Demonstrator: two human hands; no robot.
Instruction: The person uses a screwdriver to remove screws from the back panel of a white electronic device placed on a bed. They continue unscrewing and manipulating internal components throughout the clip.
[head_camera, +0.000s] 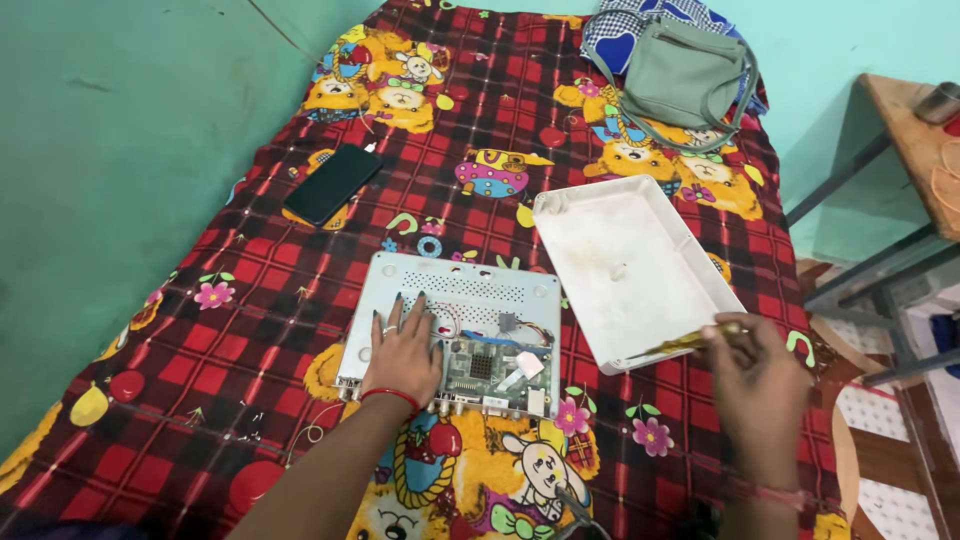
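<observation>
White plastic lid (628, 268): upturned, bare inside.
Opened metal box (450, 330): green circuit board (485, 368) inside.
Left hand (402, 352): flat, released, on box.
Right hand (757, 378): grasping yellow-handled screwdriver (690, 342).

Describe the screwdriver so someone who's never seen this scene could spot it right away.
Start at the red checked blanket and find the white lid lying upturned beside the opened device. At the lid's near corner, the right hand holds the screwdriver. Its slim yellowish handle sets it apart.
</observation>
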